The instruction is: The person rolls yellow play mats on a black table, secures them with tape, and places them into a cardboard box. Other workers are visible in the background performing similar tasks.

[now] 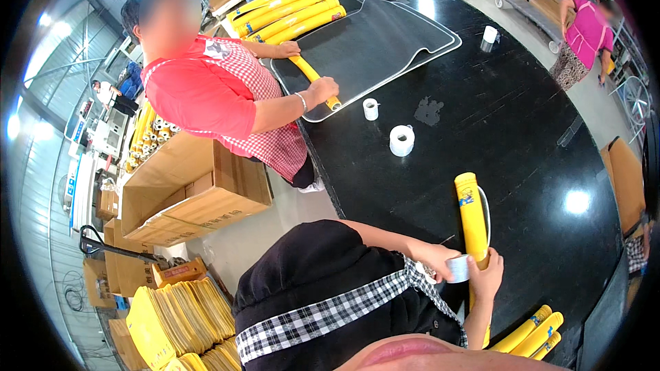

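A long yellow rolled-up sheet (471,213) with blue print near its far end lies on the black table in front of me, a pale edge showing along its right side. My right hand (487,273) is closed around it from the right. From the left, my left hand (434,260) grips a white roll of labels or tape (458,268) against the yellow roll. Its fingertips are partly hidden behind the white roll. The near part of the yellow roll is mostly covered by my hands and arm.
Finished-looking yellow rolls (536,333) lie at the near right. Two white rolls (401,141) stand mid-table. A co-worker in red (199,89) holds a yellow tube (306,69) over a dark mat (371,45). Cardboard box (234,199) and stacked yellow sheets (182,323) stand left.
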`<state>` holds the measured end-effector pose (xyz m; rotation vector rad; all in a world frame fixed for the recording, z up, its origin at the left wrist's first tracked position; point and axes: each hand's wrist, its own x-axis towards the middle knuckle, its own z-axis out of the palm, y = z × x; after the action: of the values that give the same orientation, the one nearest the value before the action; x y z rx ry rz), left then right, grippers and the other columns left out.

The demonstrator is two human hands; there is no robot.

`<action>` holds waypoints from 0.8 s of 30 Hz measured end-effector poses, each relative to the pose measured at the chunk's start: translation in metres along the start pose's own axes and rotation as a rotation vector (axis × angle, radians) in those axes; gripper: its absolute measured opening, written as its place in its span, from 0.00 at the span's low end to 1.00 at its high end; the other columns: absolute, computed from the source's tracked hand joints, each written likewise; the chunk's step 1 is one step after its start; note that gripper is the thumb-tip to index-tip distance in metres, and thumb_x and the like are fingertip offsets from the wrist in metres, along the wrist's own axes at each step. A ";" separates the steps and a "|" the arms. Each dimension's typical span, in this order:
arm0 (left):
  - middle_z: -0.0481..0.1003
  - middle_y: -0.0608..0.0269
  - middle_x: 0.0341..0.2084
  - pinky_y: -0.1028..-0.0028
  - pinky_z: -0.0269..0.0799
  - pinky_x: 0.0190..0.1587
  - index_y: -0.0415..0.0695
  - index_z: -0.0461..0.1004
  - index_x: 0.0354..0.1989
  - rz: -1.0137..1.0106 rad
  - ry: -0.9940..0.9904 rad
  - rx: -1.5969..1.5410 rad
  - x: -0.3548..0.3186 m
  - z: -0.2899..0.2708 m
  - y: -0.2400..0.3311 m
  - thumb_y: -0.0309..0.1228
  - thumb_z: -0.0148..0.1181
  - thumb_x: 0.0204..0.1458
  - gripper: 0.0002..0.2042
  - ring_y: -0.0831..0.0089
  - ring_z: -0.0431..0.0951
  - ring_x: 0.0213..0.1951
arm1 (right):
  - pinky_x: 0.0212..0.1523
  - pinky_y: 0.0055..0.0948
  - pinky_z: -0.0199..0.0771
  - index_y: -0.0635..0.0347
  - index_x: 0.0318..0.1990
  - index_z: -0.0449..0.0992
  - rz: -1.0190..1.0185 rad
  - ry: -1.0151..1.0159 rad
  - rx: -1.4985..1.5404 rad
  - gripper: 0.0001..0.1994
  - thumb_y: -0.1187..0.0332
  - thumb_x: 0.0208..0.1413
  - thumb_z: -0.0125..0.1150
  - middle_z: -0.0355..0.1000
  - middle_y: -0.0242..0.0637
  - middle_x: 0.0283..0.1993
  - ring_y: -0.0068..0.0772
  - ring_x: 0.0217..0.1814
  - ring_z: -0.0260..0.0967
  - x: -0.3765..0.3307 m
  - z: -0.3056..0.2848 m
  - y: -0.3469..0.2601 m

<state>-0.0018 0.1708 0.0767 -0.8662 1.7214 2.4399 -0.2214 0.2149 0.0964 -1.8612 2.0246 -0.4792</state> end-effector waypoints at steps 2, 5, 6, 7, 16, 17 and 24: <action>0.78 0.53 0.45 0.69 0.82 0.39 0.41 0.56 0.68 0.119 -0.004 0.081 -0.004 0.000 -0.036 0.36 0.69 0.55 0.36 0.70 0.83 0.38 | 0.58 0.47 0.71 0.57 0.57 0.73 -0.020 -0.017 0.014 0.32 0.53 0.46 0.76 0.71 0.47 0.51 0.55 0.56 0.69 -0.014 0.010 -0.018; 0.78 0.53 0.46 0.68 0.82 0.41 0.42 0.53 0.70 0.100 -0.017 0.124 -0.010 0.003 -0.048 0.36 0.71 0.54 0.40 0.70 0.84 0.40 | 0.62 0.47 0.68 0.57 0.58 0.73 0.019 -0.077 0.049 0.33 0.56 0.44 0.78 0.70 0.48 0.52 0.54 0.60 0.66 -0.014 0.010 -0.022; 0.78 0.53 0.46 0.68 0.83 0.40 0.42 0.52 0.70 0.074 -0.023 0.085 -0.012 0.003 -0.038 0.36 0.71 0.54 0.40 0.69 0.84 0.40 | 0.62 0.47 0.67 0.57 0.58 0.74 0.015 -0.073 0.050 0.33 0.56 0.44 0.78 0.70 0.48 0.52 0.53 0.60 0.65 -0.011 0.011 -0.015; 0.78 0.52 0.45 0.68 0.83 0.38 0.43 0.52 0.71 0.059 -0.015 0.037 -0.011 0.005 -0.030 0.36 0.71 0.54 0.40 0.68 0.84 0.39 | 0.63 0.47 0.67 0.59 0.53 0.77 0.021 -0.059 0.063 0.29 0.58 0.43 0.79 0.70 0.48 0.51 0.53 0.60 0.64 -0.002 0.009 -0.007; 0.77 0.55 0.44 0.66 0.81 0.45 0.40 0.69 0.60 0.107 0.179 -0.341 0.090 0.011 0.005 0.39 0.66 0.60 0.24 0.68 0.80 0.45 | 0.64 0.47 0.64 0.56 0.62 0.73 0.076 0.178 -0.186 0.24 0.54 0.63 0.59 0.69 0.45 0.62 0.49 0.65 0.65 0.033 0.000 0.035; 0.76 0.54 0.47 0.65 0.79 0.48 0.39 0.68 0.61 0.136 0.219 -0.331 0.092 0.013 0.007 0.40 0.66 0.60 0.26 0.67 0.79 0.47 | 0.70 0.50 0.57 0.53 0.70 0.65 0.166 0.074 -0.179 0.30 0.49 0.66 0.52 0.64 0.44 0.69 0.50 0.71 0.60 0.033 -0.002 0.038; 0.74 0.54 0.53 0.67 0.72 0.55 0.36 0.70 0.59 0.314 0.385 -0.246 0.096 0.018 0.001 0.38 0.71 0.55 0.28 0.69 0.76 0.50 | 0.69 0.44 0.60 0.55 0.67 0.68 0.191 -0.084 0.016 0.27 0.50 0.67 0.51 0.66 0.44 0.67 0.49 0.70 0.61 0.058 -0.017 0.054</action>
<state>-0.0908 0.1587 0.0380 -1.2510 1.8129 2.8936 -0.2814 0.1619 0.0848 -1.6288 2.1087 -0.3578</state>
